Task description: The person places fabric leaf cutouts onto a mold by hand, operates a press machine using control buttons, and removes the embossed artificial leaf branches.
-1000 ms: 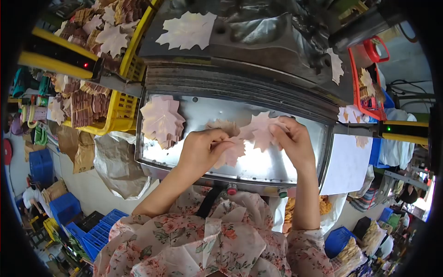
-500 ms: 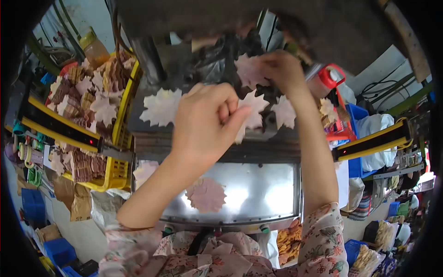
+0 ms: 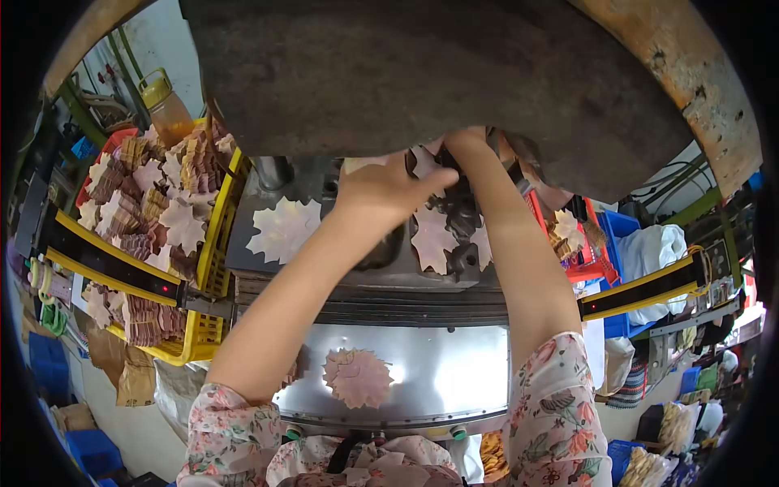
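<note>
While the dark press head [image 3: 422,81] hangs over everything, both arms reach under it to the mould [image 3: 454,219]. Left hand [image 3: 381,191] presses a pale leaf [image 3: 422,162] there; right hand [image 3: 466,140] is mostly hidden, grip unclear. Another leaf stack [image 3: 357,377] lies on the metal tray [image 3: 454,365].

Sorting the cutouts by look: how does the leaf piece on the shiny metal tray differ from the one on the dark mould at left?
The tray leaf is pinkish-brown; the mould leaf is pale cream. The tray leaf lies on a shiny metal tray, nearer the person; the mould leaf lies on the dark mould behind it. Both are maple-shaped and untouched.
</note>
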A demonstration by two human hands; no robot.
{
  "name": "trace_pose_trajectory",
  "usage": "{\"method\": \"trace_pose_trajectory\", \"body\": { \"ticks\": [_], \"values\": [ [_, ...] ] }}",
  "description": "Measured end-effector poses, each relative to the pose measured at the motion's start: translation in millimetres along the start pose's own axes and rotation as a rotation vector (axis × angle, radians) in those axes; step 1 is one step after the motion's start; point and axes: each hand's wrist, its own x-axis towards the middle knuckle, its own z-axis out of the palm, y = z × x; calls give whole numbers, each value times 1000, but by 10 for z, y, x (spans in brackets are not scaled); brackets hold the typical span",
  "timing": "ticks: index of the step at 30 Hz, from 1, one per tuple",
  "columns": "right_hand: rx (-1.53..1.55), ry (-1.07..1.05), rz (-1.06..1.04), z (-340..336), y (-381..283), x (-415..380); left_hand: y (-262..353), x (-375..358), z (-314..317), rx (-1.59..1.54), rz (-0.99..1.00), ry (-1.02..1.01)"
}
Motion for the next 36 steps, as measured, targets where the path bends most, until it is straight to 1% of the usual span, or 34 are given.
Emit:
{"method": "trace_pose_trajectory", "body": {
  "ticks": [2,4,5,6,9,10,11,13,14,16,17,18,20,21,22,24,25,26,28,29,30,32,33,34,36],
  "values": [
    [158,-32,24,156,124,0,-191,159,135,30,-4,-18],
    [315,-74,48,262,214,2,-429,234,430,-110,18,3],
    [392,-95,64,256,207,18,-438,246,440,-182,32,11],
    [390,-96,61,217,213,-6,-465,226,431,-183,31,14],
    [34,-100,-160,-232,-10,-205,-380,-11,-27,-205,-5,140],
    [34,-99,-159,-333,-86,-224,-519,-115,-155,-243,-10,118],
    [-39,-19,-184,-409,-169,-224,-701,-227,-312,-281,-15,98],
    [-179,128,-232,-537,-360,-270,-894,-489,-642,-149,-174,128],
    [-177,120,-231,-619,-462,-294,-1078,-618,-701,-150,-181,124],
    [-10,69,-47,-798,-656,-290,-1373,-791,-731,24,-29,116],
    [72,50,41,-860,-738,-277,-1369,-795,-766,24,-28,121],
    [71,51,35,-909,-821,-292,-1357,-791,-821,71,-94,-1],
    [315,-32,177,-996,-979,-386,-1348,-798,-883,160,-231,-253],
    [434,-77,256,-1018,-1017,-432,-1368,-810,-863,155,-232,-257],
    [429,-78,259,-1025,-1024,-450,-1387,-804,-836,213,-183,-254],
    [211,-133,167,-1032,-1026,-464,-1361,-753,-820,330,-80,-242],
    [105,-160,116,-1026,-1029,-455,-1357,-756,-846,329,-79,-239],
    [105,-158,112,-1033,-1043,-434,-1326,-772,-911,93,-155,-211],
    [-9,-226,162,-1092,-1097,-408,-1158,-758,-1025,-383,-304,-158],
    [-63,-267,184,-1098,-1122,-414,-1096,-745,-1004,-384,-313,-157],
    [-55,-276,175,-1068,-1089,-444,-1011,-715,-974,-616,-344,-94],
    [198,-204,242,-948,-913,-490,-870,-646,-945,-1066,-383,70],
    [319,-164,283,-892,-870,-496,-830,-615,-922,-1059,-384,81],
    [320,-166,283,-912,-1013,-432,-793,-593,-863,-1075,-377,84],
    [732,-277,449,-1068,-1555,-174,-726,-600,-726,-1109,-378,84]
  ]
}}
